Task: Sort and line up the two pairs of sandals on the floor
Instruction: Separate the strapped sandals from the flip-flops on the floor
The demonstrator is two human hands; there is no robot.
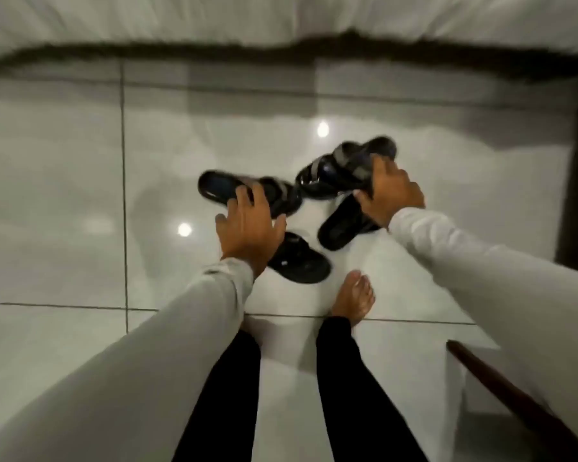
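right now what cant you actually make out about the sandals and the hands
- Head view: all four sandals are motion-blurred, so strap details and which two match are unclear.
- The left hand covers part of the far left sandal and the heel of the near sandal; its grip is unclear.
- The right hand hides the near end of the strapped sandal and of the sandal under it.
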